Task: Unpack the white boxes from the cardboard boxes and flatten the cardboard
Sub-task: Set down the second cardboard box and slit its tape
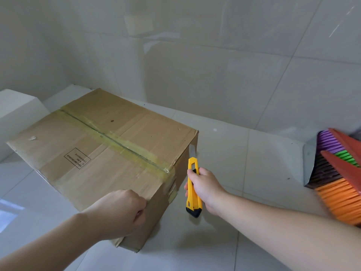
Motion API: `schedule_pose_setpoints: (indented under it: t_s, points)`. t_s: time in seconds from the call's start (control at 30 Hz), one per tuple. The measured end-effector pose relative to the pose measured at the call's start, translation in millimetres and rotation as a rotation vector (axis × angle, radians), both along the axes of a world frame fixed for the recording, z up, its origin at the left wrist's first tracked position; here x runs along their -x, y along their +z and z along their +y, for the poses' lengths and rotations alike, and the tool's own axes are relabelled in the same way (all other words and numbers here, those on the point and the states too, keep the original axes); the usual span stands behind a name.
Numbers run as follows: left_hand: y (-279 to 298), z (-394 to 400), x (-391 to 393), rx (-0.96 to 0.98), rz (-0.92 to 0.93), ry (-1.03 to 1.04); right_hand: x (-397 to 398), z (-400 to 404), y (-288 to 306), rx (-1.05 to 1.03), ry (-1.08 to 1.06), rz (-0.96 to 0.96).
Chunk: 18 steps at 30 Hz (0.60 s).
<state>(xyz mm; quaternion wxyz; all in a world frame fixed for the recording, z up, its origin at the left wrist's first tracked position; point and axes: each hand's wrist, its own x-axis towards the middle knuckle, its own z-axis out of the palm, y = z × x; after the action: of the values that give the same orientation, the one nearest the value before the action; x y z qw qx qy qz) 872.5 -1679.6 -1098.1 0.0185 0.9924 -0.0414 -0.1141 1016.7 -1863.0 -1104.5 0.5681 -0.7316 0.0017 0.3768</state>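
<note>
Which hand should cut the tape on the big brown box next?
Probably the right hand. It already grips the yellow utility knife, blade out, beside the near end of the tape seam. The left hand rests curled on the cardboard box corner, steadying it.

The scene is viewed from one head-worn wide-angle camera, aimed forward and down at close range; the floor (224, 145) fills the lower frame, the wall (195, 55) the upper.
</note>
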Motion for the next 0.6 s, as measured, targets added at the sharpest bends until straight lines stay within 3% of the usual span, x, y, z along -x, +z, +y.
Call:
schedule_pose_setpoints:
  t_s: [0.6]
  points:
    - [13, -7, -2, -0.026, 0.098, 0.047, 18, -2, 1, 0.039, 0.077, -0.009]
